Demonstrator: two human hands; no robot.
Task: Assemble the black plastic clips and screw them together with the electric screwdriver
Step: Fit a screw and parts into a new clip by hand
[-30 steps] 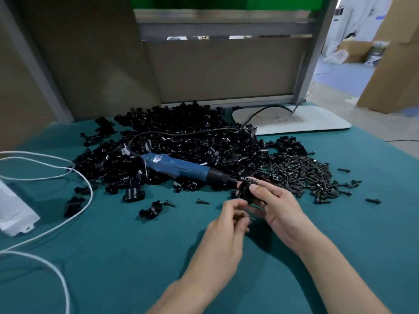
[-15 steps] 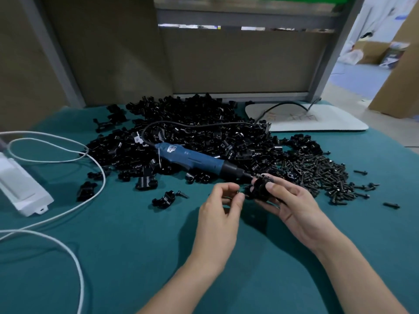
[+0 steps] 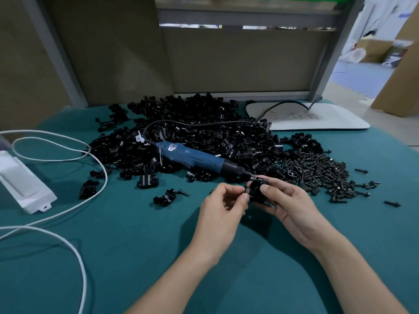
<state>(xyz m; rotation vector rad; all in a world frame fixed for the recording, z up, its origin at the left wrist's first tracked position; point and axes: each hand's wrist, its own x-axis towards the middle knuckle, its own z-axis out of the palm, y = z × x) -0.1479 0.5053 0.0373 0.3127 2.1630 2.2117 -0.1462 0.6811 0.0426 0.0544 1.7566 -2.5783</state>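
**Clip halves gripped together right at the screwdriver's tip**

The right hand (image 3: pixel 288 207) grips the black plastic clip pair (image 3: pixel 257 189), thumb on top and fingers curled beneath, just in front of the bit end of the blue electric screwdriver (image 3: pixel 195 158), which lies untouched. The left hand (image 3: pixel 223 209), fingers curled, pinches at the clip's side, and whether a screw sits between those fingertips is too small to tell. This looks like the screw-seating step. To do it well, hold the halves square so the holes line up, start the screw straight by hand, and don't slacken the right-hand grip before reaching for the screwdriver. Spare screws are in the pile of black screws (image 3: pixel 317 171) beyond the screwdriver's tip. The heap of loose black plastic clips (image 3: pixel 192 128) sits behind its body.
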